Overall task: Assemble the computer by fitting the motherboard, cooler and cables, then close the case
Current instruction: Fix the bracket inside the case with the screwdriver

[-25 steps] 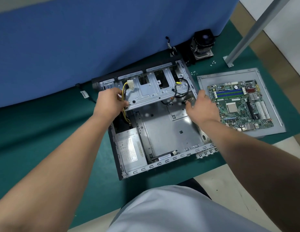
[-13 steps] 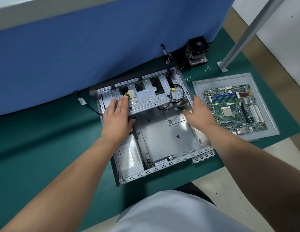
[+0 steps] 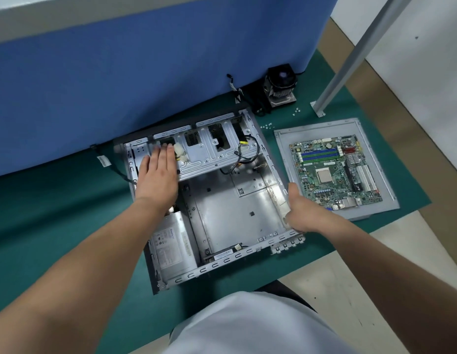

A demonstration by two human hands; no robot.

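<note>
At the left, the left hand point(image 3: 157, 178) lies flat with straight fingers on the drive cage point(image 3: 212, 154) at the far-left part of the open case point(image 3: 247, 254), probably to steady it and keep the yellow power cables point(image 3: 180, 155) clear of the bay. The power supply point(image 3: 171, 245) sits in the near-left corner. The case floor is bare, so the board is not yet fitted. The right hand point(image 3: 302, 213) grips the right wall near its near corner, fingers curled over the edge, likely to square the case up. Just right of it the motherboard point(image 3: 334, 168) rests on the side panel point(image 3: 286, 149), within reach. Far behind stands the cooler point(image 3: 281, 84).
</note>
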